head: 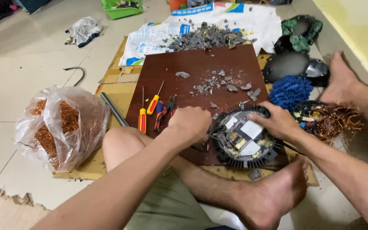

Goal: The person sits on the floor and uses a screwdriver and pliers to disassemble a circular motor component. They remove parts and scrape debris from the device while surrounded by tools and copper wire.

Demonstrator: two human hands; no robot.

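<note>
A round black finned lamp housing (244, 138) with a circuit board and white blocks inside lies on the near edge of a dark brown board (179, 68). My right hand (277, 121) grips its far right rim. My left hand (190, 123) is closed in a fist at its left edge, around something I cannot make out. Two screwdrivers (146, 110) with red and yellow handles and red-handled pliers (163, 113) lie just left of my left hand.
Grey broken bits (207, 37) are heaped on a white sack behind the board. A clear bag of copper wire (60, 125) sits at left. A blue mop head (290, 90), black lamp parts (297, 64) and a copper tangle (335, 121) lie at right, by my feet.
</note>
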